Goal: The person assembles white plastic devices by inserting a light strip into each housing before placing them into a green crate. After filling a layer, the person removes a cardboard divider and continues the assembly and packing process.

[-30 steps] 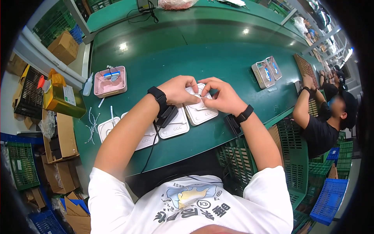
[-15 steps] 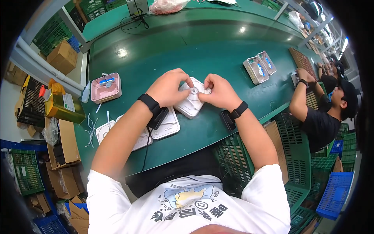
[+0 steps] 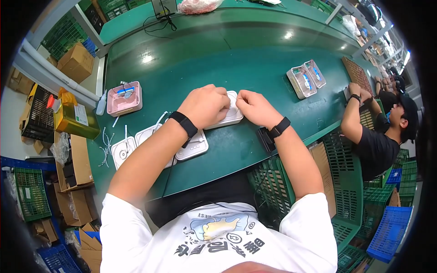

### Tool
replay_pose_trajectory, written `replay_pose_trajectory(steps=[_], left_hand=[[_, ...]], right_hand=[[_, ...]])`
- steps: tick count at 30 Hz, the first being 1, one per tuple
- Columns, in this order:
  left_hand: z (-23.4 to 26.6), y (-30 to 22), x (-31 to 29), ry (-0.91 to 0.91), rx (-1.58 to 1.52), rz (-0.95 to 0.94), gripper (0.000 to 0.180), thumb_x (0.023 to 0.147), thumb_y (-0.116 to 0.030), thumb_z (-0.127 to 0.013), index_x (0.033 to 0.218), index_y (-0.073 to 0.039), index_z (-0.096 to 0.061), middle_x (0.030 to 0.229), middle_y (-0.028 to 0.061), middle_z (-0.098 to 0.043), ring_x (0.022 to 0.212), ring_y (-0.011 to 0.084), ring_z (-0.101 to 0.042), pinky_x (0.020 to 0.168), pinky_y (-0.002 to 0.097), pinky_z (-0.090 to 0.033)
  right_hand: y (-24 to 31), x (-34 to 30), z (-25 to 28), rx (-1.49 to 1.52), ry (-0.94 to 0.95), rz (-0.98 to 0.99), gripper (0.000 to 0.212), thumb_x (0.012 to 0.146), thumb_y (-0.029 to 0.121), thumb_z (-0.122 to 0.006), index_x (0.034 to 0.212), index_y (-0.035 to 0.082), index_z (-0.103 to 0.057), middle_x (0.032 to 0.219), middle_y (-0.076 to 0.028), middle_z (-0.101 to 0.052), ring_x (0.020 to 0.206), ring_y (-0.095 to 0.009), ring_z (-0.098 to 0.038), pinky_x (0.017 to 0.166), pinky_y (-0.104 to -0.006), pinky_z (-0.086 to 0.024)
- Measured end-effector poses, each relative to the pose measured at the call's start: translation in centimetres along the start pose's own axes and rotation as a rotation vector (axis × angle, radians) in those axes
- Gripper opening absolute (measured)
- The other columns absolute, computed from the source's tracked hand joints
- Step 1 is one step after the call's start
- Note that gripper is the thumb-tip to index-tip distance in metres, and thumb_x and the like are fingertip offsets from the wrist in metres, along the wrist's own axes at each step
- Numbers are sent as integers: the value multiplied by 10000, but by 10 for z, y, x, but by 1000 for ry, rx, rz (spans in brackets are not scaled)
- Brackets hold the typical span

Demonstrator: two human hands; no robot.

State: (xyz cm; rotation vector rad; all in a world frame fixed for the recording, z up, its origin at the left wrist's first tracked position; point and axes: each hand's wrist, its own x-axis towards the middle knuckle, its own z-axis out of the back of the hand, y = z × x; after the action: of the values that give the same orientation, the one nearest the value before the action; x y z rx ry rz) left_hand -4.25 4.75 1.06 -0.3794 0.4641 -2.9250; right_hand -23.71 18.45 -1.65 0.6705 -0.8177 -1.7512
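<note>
A white rounded plastic casing point(image 3: 232, 118) lies on the green table in front of me, partly covered by my hands. My left hand point(image 3: 205, 106) bends over its left side, fingers curled down onto it; the fingertips are hidden. At its right edge my right hand point(image 3: 257, 108) is closed, thumb and forefinger pressed together at the rim. Anything small inside either grip is too hidden to make out. Beside my left forearm are more white casings, one with small round buttons point(image 3: 196, 146) and one with a ring-shaped part point(image 3: 122, 154).
A pink box point(image 3: 124, 107) with wired parts stands at the left, near thin clear strips point(image 3: 106, 148) and a yellow can point(image 3: 75, 119). An open pale box point(image 3: 302, 83) sits at the right. Another person point(image 3: 380, 132) works beyond green crates point(image 3: 343, 182).
The casing has turned and now lies more level. My left hand has rolled over it, fingers curling down, and my right hand has closed at its right edge.
</note>
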Motion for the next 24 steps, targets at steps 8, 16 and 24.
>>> replay_pose_trajectory(steps=[8,16,24], left_hand=[[-2,4,2,-45,-43,66,80,839,-158,-789,886,-94,-793,971,71,-770,952,312,-726,849,455,-621],[-3,-2,6,-2,4,51,70,810,-143,-795,832,-97,-748,937,65,-751,934,317,-715,835,462,-614],[-5,16,13,15,-135,138,207,805,-191,-855,965,-99,-761,965,81,-734,971,300,-713,868,427,-608]], right_hand=[[-1,2,0,-5,25,-29,291,1057,254,-631,996,-26,-684,873,-145,-726,793,-240,-665,741,-401,-549],[-1,0,-1,7,22,-18,251,1085,220,-621,985,-8,-655,843,-88,-682,780,-167,-609,713,-375,-522],[3,0,-2,-4,45,0,234,1079,216,-640,970,10,-619,855,-71,-667,791,-158,-599,722,-365,-518]])
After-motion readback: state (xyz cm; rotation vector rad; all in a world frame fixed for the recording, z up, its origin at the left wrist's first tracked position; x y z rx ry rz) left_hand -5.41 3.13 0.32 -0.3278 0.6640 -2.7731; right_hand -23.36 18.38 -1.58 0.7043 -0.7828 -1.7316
